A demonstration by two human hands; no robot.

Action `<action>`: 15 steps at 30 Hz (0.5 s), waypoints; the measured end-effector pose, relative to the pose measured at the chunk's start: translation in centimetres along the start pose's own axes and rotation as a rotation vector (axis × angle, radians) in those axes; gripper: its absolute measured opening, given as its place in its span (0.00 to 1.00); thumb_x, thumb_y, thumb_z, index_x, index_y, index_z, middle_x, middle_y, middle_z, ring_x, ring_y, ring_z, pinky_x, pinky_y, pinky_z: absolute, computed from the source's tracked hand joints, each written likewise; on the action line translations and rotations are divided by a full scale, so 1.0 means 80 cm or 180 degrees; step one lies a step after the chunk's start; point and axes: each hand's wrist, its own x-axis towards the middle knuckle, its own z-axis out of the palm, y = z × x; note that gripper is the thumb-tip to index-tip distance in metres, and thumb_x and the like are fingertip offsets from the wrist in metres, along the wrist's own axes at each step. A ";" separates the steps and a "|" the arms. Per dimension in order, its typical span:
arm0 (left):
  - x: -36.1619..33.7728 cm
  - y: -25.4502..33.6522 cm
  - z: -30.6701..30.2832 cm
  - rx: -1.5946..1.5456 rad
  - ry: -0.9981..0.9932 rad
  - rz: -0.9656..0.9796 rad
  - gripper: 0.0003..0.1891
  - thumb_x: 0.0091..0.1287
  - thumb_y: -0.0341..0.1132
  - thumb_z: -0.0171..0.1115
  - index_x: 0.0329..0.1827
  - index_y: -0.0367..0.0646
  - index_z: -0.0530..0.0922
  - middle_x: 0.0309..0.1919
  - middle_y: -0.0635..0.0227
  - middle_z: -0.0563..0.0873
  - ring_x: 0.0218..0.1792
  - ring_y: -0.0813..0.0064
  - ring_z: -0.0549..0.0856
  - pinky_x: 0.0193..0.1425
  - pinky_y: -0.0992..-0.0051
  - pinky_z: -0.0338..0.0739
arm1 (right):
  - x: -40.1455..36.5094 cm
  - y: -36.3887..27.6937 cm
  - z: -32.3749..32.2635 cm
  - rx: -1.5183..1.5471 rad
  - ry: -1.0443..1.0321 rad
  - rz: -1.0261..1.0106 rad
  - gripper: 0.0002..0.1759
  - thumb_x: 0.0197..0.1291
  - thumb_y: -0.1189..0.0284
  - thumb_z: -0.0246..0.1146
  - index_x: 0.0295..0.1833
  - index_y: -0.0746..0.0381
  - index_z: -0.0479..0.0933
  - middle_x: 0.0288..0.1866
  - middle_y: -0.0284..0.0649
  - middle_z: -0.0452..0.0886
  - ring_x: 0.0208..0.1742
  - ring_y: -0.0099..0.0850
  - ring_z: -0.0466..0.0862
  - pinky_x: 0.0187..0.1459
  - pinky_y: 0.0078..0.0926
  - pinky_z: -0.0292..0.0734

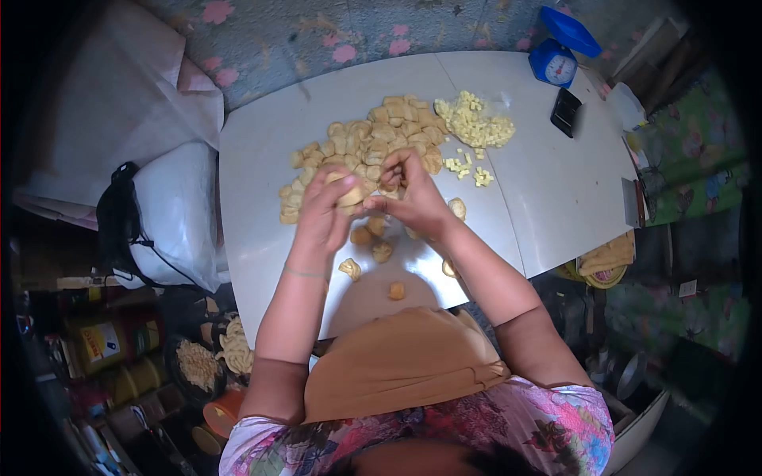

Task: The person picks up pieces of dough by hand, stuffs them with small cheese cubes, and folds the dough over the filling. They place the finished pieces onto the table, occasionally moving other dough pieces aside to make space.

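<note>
My left hand [324, 208] is closed around a piece of tan dough [349, 193], held above the table. Close beside it, my right hand [421, 198] has its fingers curled and its thumb apart, reaching towards the dough; I see nothing held in it. Behind both hands spreads a pile of cut dough pieces [373, 143], partly hidden by them. Several rounded, pleated dough balls lie nearer me, among them one dough ball [350, 269] and another [396, 291]. To the right of the pile are small pale-yellow cubes [482, 176] and a clear bag of such cubes [476, 123].
The white table [548, 190] carries a blue dial scale [556, 63] and a dark phone-like object [566, 112] at the far right. A white sack [176, 214] stands against its left side. Lower left are bowls of food [198, 365].
</note>
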 end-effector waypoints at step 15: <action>-0.146 -0.096 -0.084 0.2629 0.0836 0.0072 0.12 0.58 0.25 0.62 0.46 0.35 0.81 0.40 0.63 0.82 0.40 0.75 0.81 0.47 0.76 0.77 | -0.091 0.039 -0.044 -0.1164 -0.2664 -0.1076 0.15 0.58 0.63 0.65 0.48 0.58 0.79 0.52 0.41 0.77 0.59 0.42 0.75 0.59 0.40 0.69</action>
